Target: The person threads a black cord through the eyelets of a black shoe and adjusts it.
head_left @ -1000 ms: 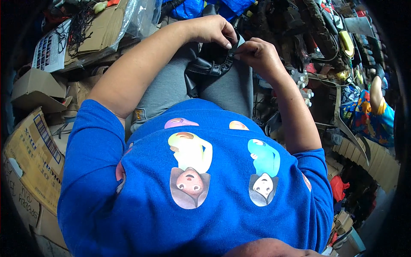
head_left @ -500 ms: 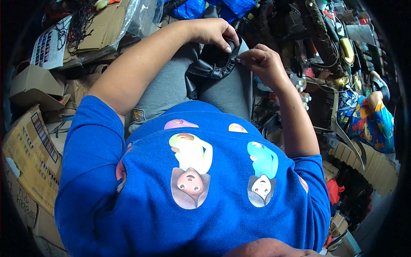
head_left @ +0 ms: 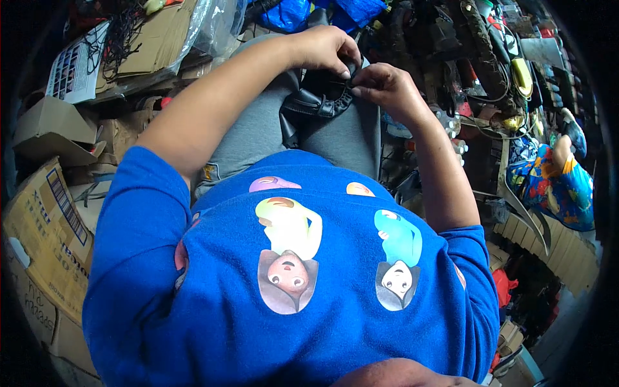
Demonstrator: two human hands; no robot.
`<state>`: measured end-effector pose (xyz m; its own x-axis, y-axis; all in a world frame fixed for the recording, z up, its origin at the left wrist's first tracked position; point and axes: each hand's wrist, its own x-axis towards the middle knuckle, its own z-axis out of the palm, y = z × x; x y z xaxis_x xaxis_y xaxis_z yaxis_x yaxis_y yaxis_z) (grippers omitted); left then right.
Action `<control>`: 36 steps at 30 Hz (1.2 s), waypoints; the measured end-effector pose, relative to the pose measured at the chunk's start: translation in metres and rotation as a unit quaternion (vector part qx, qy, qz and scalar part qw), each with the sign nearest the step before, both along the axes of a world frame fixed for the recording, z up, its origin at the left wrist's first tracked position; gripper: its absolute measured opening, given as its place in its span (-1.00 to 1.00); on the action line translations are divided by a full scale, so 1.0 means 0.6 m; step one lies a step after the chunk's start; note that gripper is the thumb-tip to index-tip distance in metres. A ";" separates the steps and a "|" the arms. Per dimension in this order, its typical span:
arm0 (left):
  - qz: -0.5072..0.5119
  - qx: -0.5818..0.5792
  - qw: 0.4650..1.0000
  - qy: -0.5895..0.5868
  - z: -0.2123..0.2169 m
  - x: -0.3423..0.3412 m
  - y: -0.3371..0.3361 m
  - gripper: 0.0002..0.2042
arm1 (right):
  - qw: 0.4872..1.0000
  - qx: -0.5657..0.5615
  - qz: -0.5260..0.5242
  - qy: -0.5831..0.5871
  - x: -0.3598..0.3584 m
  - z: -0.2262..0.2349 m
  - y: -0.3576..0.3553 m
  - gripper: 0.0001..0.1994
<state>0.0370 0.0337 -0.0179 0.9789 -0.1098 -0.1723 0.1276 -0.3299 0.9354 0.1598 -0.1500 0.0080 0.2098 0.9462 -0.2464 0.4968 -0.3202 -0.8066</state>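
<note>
A black shoe (head_left: 314, 102) lies on my lap, over grey trousers (head_left: 258, 132). My left hand (head_left: 322, 48) curls over the shoe's far end, fingers closed on it. My right hand (head_left: 385, 87) pinches the shoe's upper edge beside the left fingers, thumb and fingertips pressed together there. The two hands nearly touch. My blue printed shirt (head_left: 296, 277) fills the lower half of the view.
Cardboard boxes (head_left: 45, 213) and a printed sheet (head_left: 80, 61) crowd my left side. A blue plastic bag (head_left: 303, 13) lies beyond my knees. On the right are dark straps and shoes (head_left: 464, 45), a yellow-black item (head_left: 521, 74) and a bright patterned cloth (head_left: 554, 187).
Both hands stay on the black shoe; the right hand has moved slightly closer to the left, and the shoe has shifted a little on my lap.
</note>
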 end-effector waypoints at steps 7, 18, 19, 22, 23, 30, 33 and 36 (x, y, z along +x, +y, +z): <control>0.098 0.418 0.901 -0.058 0.024 -0.117 0.009 -0.62 | 0.990 -0.011 0.047 -0.133 0.010 0.009 0.044 -0.44; 0.293 0.323 0.899 -0.048 0.146 -0.282 0.160 -0.78 | 0.991 -0.123 -0.054 0.008 -0.004 -0.003 0.004 -0.56; 0.314 0.347 0.881 -0.071 0.142 -0.288 0.168 -0.79 | 0.986 -0.126 -0.108 0.020 -0.003 -0.008 -0.002 -0.56; 0.321 0.493 0.807 0.057 0.135 -0.295 0.165 -0.79 | 0.989 -0.033 -0.119 -0.084 -0.031 -0.010 -0.005 -0.56; 0.302 0.545 0.782 0.005 0.123 -0.304 0.160 -0.82 | 0.989 -0.032 -0.120 -0.083 -0.040 -0.008 -0.009 -0.56; 0.257 0.340 0.896 -0.123 0.095 -0.230 -0.010 -0.65 | 0.959 0.157 -0.036 -0.235 -0.052 0.010 -0.054 -0.80; 0.210 0.284 0.923 -0.151 0.081 -0.191 -0.068 -0.76 | 0.958 0.137 -0.034 -0.249 -0.054 0.023 -0.059 -0.83; 0.198 0.296 0.915 -0.190 0.070 -0.161 -0.092 -0.79 | 0.950 0.140 -0.019 -0.279 -0.046 0.018 -0.068 -0.83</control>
